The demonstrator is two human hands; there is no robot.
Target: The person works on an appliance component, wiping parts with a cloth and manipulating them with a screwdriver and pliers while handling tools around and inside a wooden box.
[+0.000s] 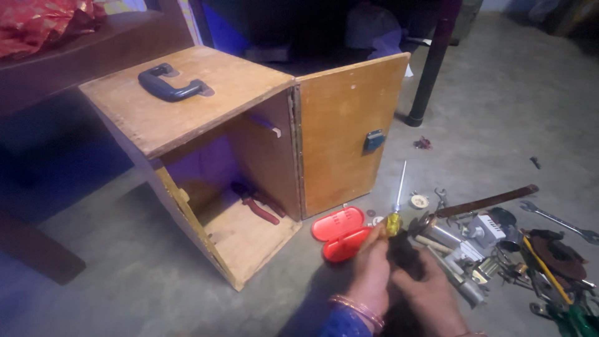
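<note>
A screwdriver (397, 203) with a yellow handle stands tip-up over the floor, pinched at the handle by the left hand (372, 269); the right hand (424, 290) is wrapped round a dark object (404, 253) just under it — what it is, I cannot tell. Just beside them lies an open red case (340, 234). The wooden box (206, 137) stands open, red pliers (257, 205) inside, while loose tools (518, 243) crowd the floor to the right — judging by that, sorting is far from finished
</note>
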